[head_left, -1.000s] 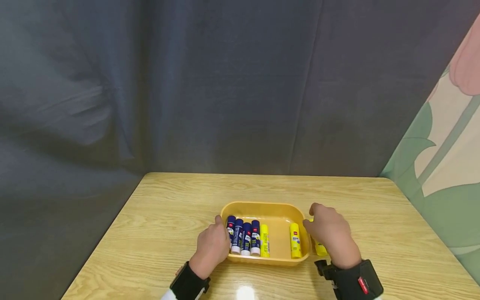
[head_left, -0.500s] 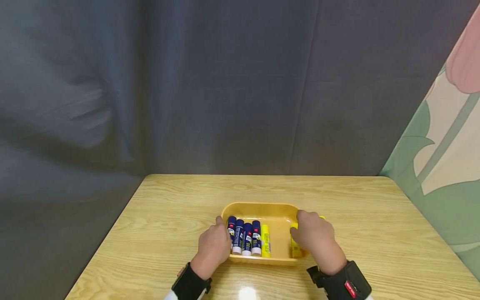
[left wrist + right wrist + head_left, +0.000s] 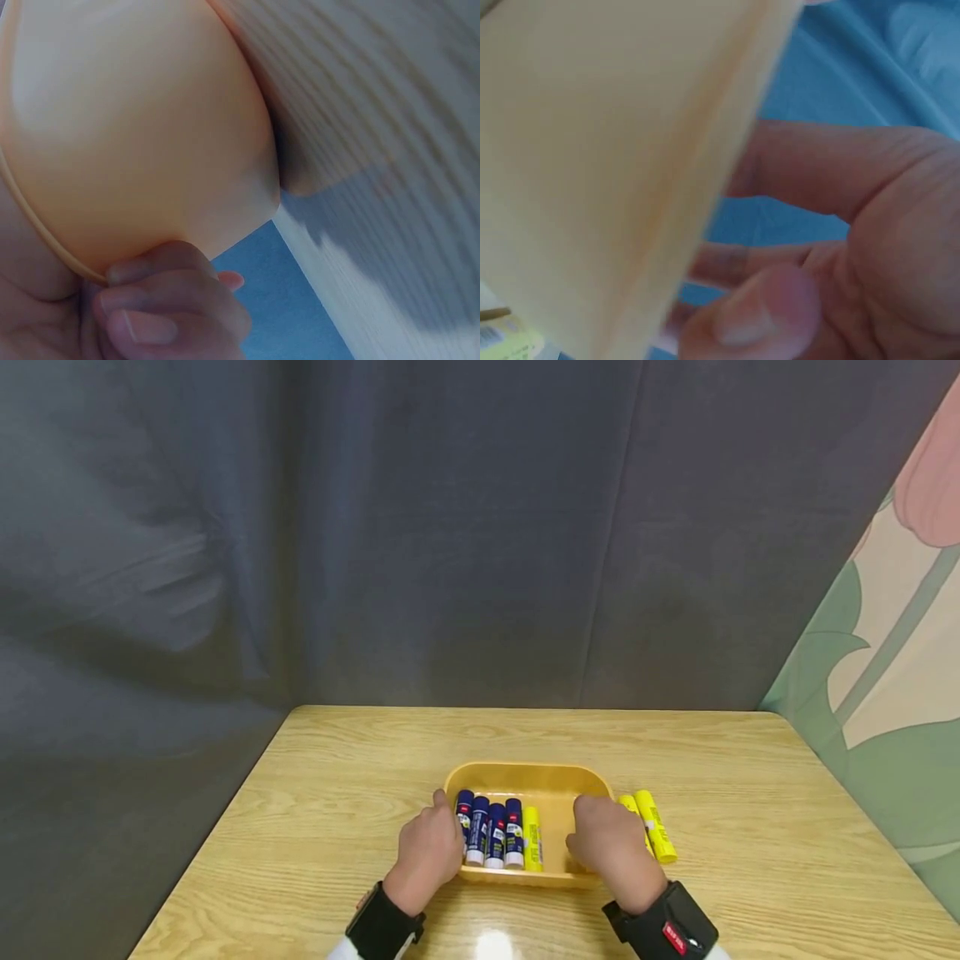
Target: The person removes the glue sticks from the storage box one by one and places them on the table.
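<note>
A yellow plastic tray (image 3: 555, 881) sits on the table. In it, several blue glue sticks with white ends (image 3: 497, 835) lie side by side on the left, with a yellow glue stick (image 3: 532, 839) beside them. My left hand (image 3: 431, 843) grips the tray's left rim; in the left wrist view its fingers (image 3: 172, 300) curl against the outer wall. My right hand (image 3: 615, 843) reaches over the right rim into the tray. Seen from the right wrist, the wall hides its fingertips, so I cannot tell whether they hold anything.
Just right of the tray, two yellow glue sticks lie on the table, the outer one (image 3: 655, 827) in full view and the inner one (image 3: 630, 806) partly behind my right hand. A dark curtain (image 3: 465, 543) hangs behind the wooden table (image 3: 360, 760).
My right hand has moved left from the yellow sticks outside the tray to over its right part, covering where a yellow glue stick lay inside. My left hand stays on the rim.
</note>
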### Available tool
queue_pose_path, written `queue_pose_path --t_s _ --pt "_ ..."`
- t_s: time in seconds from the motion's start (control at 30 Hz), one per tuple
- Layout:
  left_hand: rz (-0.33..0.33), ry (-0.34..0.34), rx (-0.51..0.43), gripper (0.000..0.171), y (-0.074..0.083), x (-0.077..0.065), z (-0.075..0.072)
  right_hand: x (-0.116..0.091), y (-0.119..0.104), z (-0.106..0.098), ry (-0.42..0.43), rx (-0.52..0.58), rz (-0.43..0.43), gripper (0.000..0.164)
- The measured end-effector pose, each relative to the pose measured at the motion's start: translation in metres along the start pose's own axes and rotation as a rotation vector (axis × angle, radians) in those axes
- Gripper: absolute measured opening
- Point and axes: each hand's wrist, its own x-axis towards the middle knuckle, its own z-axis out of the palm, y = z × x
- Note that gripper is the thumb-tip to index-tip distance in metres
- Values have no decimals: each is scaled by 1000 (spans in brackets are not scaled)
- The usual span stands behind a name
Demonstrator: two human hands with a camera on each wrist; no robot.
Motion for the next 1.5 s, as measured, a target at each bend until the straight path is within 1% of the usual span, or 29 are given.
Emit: queue_pose_path --t_s 0.1,0.2,0.27,0.43,0.53,0.67,0.77,0.93,1.1,1.17,1.23,1.33,1.4,1.5 --pt "2 5 9 37 1 0 0 1 0 5 20 -42 -15 23" --pt "5 3 6 39 2 1 0 1 1 9 29 -70 -8 22" --pt "8 2 4 39 3 0 1 1 1 10 28 -80 -6 22" --pt "24 25 2 37 3 1 2 3 3 13 30 -81 -5 17" --pt "29 36 2 36 3 1 2 6 4 15 57 -81 -4 11" --pt "24 27 4 37 3 1 3 10 5 22 119 -97 -13 4" --pt "22 26 6 37 3 1 3 15 6 27 150 -110 -16 5" --pt "24 42 10 37 2 1 5 23 7 33 168 -109 -2 5" --pt "17 31 14 38 1 1 3 27 6 35 199 -101 -7 4" --pt "13 23 14 39 1 2 3 29 5 35 194 -89 -7 6" --pt "11 21 13 39 1 2 3 31 4 35 179 -76 0 12" --pt "11 20 13 39 0 2 3 35 2 35 130 -67 25 25" --pt "16 24 10 39 0 2 3 38 2 36 116 -69 32 32" --pt "22 31 3 38 0 2 3 41 1 36 106 -71 23 37"
